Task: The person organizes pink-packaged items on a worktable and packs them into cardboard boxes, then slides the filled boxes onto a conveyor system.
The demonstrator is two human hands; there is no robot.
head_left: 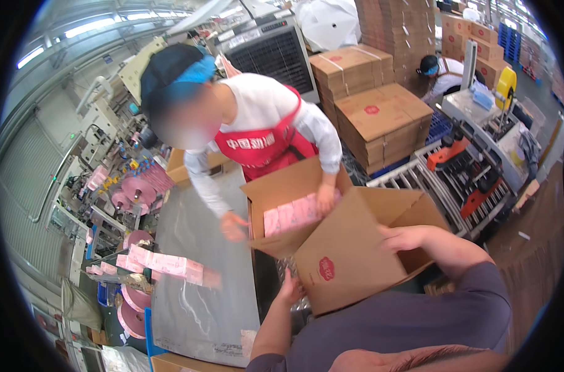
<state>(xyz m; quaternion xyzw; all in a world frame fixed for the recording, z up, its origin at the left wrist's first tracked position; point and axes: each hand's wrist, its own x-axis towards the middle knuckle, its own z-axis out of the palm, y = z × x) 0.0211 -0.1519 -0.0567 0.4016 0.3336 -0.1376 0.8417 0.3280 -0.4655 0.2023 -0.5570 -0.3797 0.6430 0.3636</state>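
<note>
Carton [350,270] sat just off the desk's [201,310] right edge, tilted, flaps up. What carried it was hidden from me.

Right hand [407,239] had its fingers pinched on the rim of the open side. Left hand [288,289] was at the carton's lower-left edge; couldn't tell if those fingers gripped or just braced.

Handling, my read: corrugated board, so light for its size, provided it's unfilled; I saw only bare board in the bit of inside on view. Stiff across the panels, floppy at the flap folds. Dry board, low slip risk. Won't break, but corners could crush and flaps could crease. Best hold: opposite walls near the corners, not a flap alone.

Markings: red scalloped emblem [326,269] on the near panel, pale lettering inside, a small printed line below. The co-worker's apron [251,147] was red with big white characters.

Packed box [280,184] stood beyond, by the desk's right edge, pink packs [287,217] inside, a co-worker's hand [326,199] on them.
</note>
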